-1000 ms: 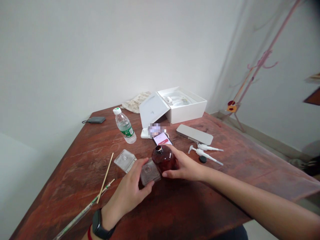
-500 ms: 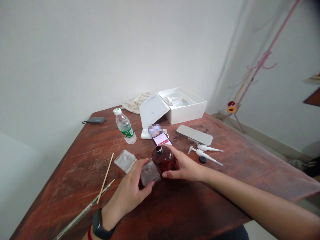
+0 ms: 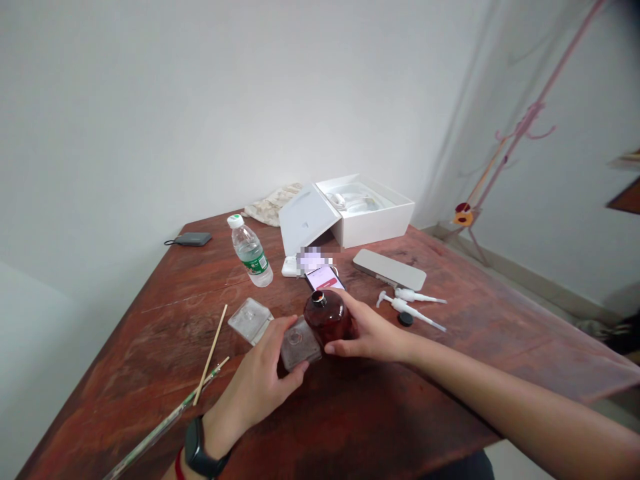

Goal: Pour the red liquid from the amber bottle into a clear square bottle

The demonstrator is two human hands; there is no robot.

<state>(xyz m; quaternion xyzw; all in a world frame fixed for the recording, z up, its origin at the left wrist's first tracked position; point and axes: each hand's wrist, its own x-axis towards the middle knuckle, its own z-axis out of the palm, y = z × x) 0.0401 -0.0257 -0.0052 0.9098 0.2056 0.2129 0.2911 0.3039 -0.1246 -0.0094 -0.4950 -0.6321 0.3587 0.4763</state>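
My right hand (image 3: 367, 331) is wrapped round a dark amber bottle (image 3: 326, 319), which stands upright with its uncapped mouth facing up. Thumb and fingers of my left hand (image 3: 265, 367) grip a clear square container (image 3: 300, 343) with a round opening in its top. The container sits right beside the amber bottle on its left. Just past my left fingers is a second clear square container (image 3: 250, 319). To the right of my right hand lie two white pump heads (image 3: 407, 310) and a black cap (image 3: 405, 319).
Behind the amber bottle lies a phone (image 3: 324, 279). A water bottle (image 3: 253, 257), an open white box (image 3: 375, 223) and a silver-grey case (image 3: 389, 269) stand farther back. Wooden chopsticks (image 3: 211, 353) and a wrapped pair are on the left. A grey pouch-like device (image 3: 194, 239) lies near the far-left edge.
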